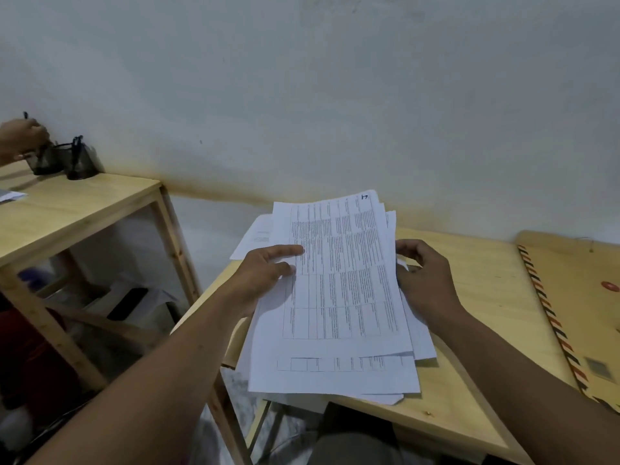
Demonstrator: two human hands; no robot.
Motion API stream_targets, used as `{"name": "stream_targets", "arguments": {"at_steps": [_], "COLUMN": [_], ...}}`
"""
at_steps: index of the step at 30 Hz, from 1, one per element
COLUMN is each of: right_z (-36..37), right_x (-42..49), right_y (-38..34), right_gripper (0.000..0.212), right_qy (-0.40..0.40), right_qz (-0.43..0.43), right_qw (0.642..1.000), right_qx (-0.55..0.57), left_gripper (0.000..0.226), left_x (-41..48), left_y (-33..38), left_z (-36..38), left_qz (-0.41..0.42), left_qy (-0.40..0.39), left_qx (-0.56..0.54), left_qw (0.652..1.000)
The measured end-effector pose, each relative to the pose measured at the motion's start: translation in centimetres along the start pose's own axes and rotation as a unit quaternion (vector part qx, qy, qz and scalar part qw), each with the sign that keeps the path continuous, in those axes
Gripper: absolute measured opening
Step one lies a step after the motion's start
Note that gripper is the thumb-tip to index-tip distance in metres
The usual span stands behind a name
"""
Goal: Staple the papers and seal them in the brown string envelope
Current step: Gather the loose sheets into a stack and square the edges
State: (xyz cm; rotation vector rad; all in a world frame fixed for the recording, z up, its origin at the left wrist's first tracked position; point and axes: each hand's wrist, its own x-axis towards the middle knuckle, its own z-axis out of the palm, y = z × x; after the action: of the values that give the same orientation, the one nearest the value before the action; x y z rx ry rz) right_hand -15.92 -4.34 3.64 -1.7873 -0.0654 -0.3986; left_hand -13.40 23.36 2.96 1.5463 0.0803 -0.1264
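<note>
A: What lies on the pale wooden tabletop (476, 297)?

B: A loose sheaf of white printed papers (339, 297), long axis running away from the person. The left hand (265, 273) and right hand (426, 280) grip its opposite edges.

A: Nearby?

B: The brown striped-edge envelope (580, 297) lies flat at right.

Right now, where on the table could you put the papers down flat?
Bare wood shows on the table between the right hand and the brown envelope's striped edge, and along the front edge below the papers. The left side is crowded: the fanned papers overhang the table there, under the left hand.
</note>
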Motion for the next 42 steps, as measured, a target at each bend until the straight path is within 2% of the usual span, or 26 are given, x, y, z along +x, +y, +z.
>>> {"name": "stream_targets", "arguments": {"at_steps": [3,5,7,10,14,18,21,23,26,29,33,42], "right_z": [-0.2,-0.2,0.1,1.1,3.1,5.1,6.2,6.9,7.4,7.4,6.4,1.0], "right_x": [0.9,1.5,1.6,1.7,2.3,3.1,3.6,4.2,4.9,4.7,4.1,3.8], "right_y": [-0.3,-0.3,-0.5,-0.7,-1.3,-2.7,-3.4,-3.2,-1.5,0.7,1.2,3.7], "right_gripper": [0.022,0.019,0.030,0.050,0.052,0.044,0.030,0.024,0.022,0.027,0.037,0.061], "right_qy": [0.032,0.046,0.030,0.009,0.023,-0.008,-0.035,-0.025,-0.013,-0.077,-0.159,-0.116], "right_qz": [0.050,0.115,0.184,0.217,0.263,0.233,0.167,0.143,0.146,0.158,0.091,0.031], "right_qw": [0.997,0.987,0.968,0.968,0.957,0.965,0.977,0.979,0.987,0.984,0.954,0.893], "right_qx": [0.040,0.106,0.170,0.124,0.119,0.119,0.125,0.142,0.072,-0.024,-0.237,-0.434], "left_gripper": [0.033,0.036,0.040,0.047,0.045,0.032,0.033,0.035,0.034,0.035,0.036,0.037], "left_x": [-0.3,-0.5,-0.6,-0.2,-0.1,0.1,0.9,1.0,0.4,0.8,1.7,2.3], "left_y": [0.5,0.4,0.1,0.0,0.4,1.1,1.3,1.6,1.8,1.0,-0.1,0.3], "left_z": [0.7,1.0,0.8,-0.4,-3.0,-5.1,-6.4,-7.1,-7.9,-8.9,-9.0,-5.9], "left_qz": [0.031,0.030,0.028,0.028,-0.037,-0.058,-0.006,0.000,-0.004,-0.013,-0.027,-0.012], "left_qy": [0.017,0.015,0.028,0.032,-0.001,-0.037,-0.002,0.027,0.063,0.045,0.006,-0.052], "left_qx": [0.026,-0.020,-0.038,-0.042,-0.077,-0.105,-0.075,-0.083,-0.049,-0.030,-0.022,-0.048], "left_qw": [0.999,0.999,0.998,0.998,0.996,0.992,0.997,0.996,0.997,0.998,0.999,0.997]}}
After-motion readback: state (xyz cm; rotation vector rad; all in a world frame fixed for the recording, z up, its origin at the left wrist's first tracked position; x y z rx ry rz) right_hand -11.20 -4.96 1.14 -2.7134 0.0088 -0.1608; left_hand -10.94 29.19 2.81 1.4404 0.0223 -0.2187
